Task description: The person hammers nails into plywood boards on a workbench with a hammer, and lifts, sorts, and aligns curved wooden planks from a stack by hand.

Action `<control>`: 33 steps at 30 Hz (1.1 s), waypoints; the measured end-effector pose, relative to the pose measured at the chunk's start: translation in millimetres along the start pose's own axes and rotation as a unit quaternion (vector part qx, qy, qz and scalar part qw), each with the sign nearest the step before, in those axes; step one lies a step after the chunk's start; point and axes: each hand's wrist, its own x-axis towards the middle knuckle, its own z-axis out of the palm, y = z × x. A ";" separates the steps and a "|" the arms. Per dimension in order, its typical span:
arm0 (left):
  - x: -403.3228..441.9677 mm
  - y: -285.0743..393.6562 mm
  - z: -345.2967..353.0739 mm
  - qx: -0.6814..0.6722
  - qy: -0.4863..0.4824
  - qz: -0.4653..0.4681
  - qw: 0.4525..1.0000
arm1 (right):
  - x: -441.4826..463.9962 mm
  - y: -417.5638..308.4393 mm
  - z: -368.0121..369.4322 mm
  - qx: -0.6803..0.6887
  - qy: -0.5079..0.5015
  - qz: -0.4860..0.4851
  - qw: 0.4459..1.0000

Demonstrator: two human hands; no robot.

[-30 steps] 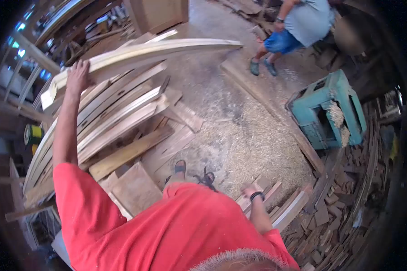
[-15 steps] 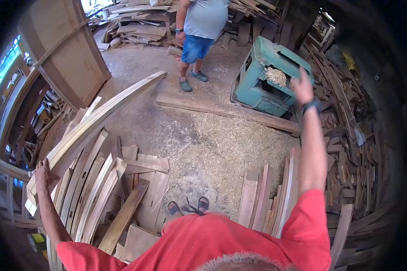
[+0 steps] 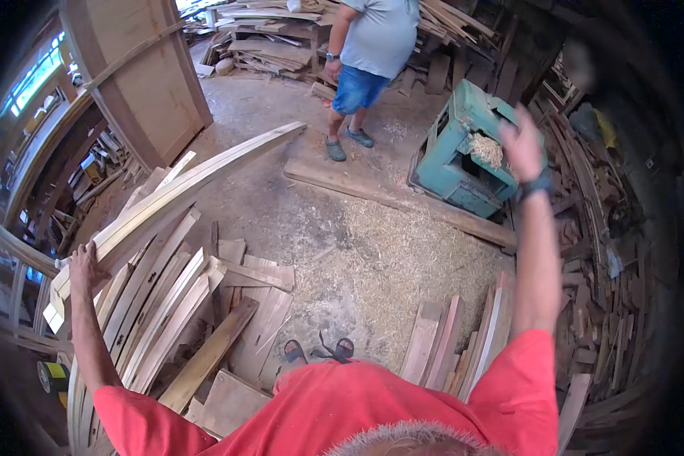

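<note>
My left hand point(image 3: 88, 270) grips the near end of a long pale wooden plank point(image 3: 178, 186), which slants up and away from the left. Other long boards point(image 3: 140, 292) lean in a bundle just under it. My right hand point(image 3: 521, 148) is raised in the air at the right, blurred, with its fingers apart and nothing visible in it. From this view it overlaps a green machine point(image 3: 456, 178) with a heap of wood shavings point(image 3: 486, 150) on it; I see no sign of contact.
A person point(image 3: 376, 45) in blue shorts stands beyond a thick beam point(image 3: 357, 186) on the floor. Wood shavings point(image 3: 387, 235) cover the floor ahead. Upright boards point(image 3: 422, 346) stand at front right, stacked offcuts point(image 3: 608, 327) farther right. A large wooden panel point(image 3: 140, 83) leans at back left.
My right hand has gone from pointing forward to a more spread, raised pose. The view has shifted slightly, so the scene sits further right. My left hand stays on the plank.
</note>
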 end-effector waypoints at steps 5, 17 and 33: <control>2.8 -0.9 5.9 0.000 -0.002 -0.005 1.000 | -298.5 102.3 139.4 -0.063 -0.350 0.202 0.913; 4.8 -1.2 -4.3 -0.025 -0.014 0.023 0.999 | -675.4 61.7 78.8 -0.020 -0.762 -0.193 0.618; 30.0 -14.9 -28.8 -0.051 -0.096 0.064 0.992 | -536.0 23.0 144.9 0.165 -0.481 0.467 0.724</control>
